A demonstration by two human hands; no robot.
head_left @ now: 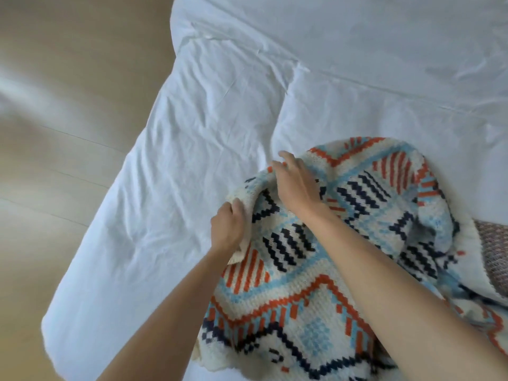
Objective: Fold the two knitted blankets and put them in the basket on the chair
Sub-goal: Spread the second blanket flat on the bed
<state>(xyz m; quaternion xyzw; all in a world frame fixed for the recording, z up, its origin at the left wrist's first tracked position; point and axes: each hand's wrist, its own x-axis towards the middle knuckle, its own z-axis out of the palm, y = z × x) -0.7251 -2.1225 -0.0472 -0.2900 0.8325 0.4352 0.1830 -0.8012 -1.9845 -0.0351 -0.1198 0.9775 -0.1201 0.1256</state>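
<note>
— Two hands working the patterned blanket?
— Yes, both are holding it. Left hand is gripping the cream edge, fingers curling round the knit. Right hand is reaching a bit further across the bed, fingers hooking over a raised fold of the same edge and pinching it.
— Where is it lying?
— It's lying bunched up on the white sheet, near the bed's left side, and running off the bottom and right of the view. The edge between the hands is lifting off the sheet. Both forearms are crossing over the orange, navy and light-blue pattern.
— Second blanket?
— Brownish knit is showing at the right edge, touching the patterned one and partly under it. Too little is showing to tell how it's lying.
— Surroundings?
— Pale floor is showing left of the bed. That part is blurring.
</note>
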